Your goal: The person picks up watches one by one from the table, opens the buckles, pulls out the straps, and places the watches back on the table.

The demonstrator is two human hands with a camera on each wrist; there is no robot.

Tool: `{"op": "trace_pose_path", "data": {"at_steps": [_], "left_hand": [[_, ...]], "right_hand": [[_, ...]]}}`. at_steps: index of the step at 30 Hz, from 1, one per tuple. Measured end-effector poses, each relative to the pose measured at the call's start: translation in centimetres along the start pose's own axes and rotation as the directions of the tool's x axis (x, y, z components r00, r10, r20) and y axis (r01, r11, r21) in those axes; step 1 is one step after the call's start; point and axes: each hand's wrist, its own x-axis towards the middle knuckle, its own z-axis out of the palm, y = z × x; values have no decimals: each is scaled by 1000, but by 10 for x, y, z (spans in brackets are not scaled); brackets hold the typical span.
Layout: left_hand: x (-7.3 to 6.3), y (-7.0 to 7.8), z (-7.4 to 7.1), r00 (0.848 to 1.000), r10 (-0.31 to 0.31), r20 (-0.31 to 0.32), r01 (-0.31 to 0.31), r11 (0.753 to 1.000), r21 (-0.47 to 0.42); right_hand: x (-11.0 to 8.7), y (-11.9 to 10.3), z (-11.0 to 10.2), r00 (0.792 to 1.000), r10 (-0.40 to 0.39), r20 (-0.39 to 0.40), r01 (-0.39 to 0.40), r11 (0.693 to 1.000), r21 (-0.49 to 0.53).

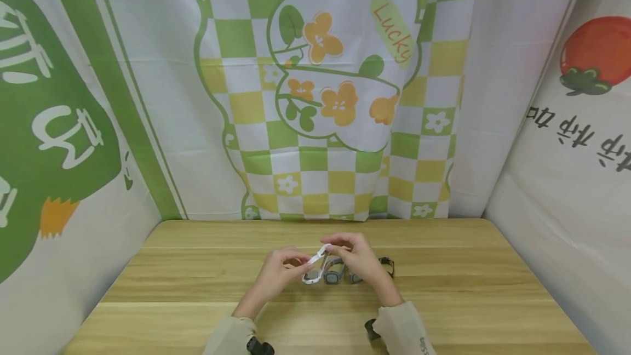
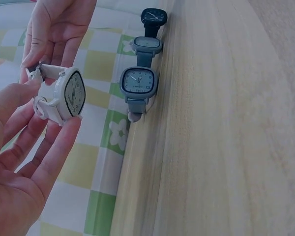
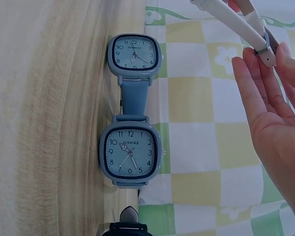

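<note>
A green-and-yellow checked cloth [image 1: 345,179] hung behind the wood-grained worktop [image 1: 197,278]. In the head view, the white watch [image 1: 318,257] was between both hands over the worktop, the left hand [image 1: 283,270] pinching one side and the right hand [image 1: 356,256] the other. A blue-grey watch [image 1: 332,278] lay just beside it; if either pinch slackened, the white one could fall against its neighbour and mark a face.

In the left wrist view, the left thumb and fingers were bent around the watch, a fingertip at the rim of its dial [image 2: 74,96]; a smooth edge there might slide or get smudged.

In the right wrist view, the right thumb and fingertips were closed on the strap end [image 3: 268,58]. So small a hold could slip, and a hard tug could strain the strap. A second blue-grey watch [image 3: 132,151] and a black watch [image 3: 123,229] completed the row; a lowered right forearm might topple them.
</note>
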Motion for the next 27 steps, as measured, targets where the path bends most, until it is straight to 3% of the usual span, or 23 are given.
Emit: {"op": "trace_pose_path", "data": {"at_steps": [16,27], "left_hand": [[-1,0,-2,1000,25,-2,-25,1000,-7],[-1,0,-2,1000,29,-1,-29,1000,-6]], "right_hand": [[-1,-2,-2,1000,-15,-10,15,1000,-10],[0,-4,-8,999,-31,-34,33,998,52]]}}
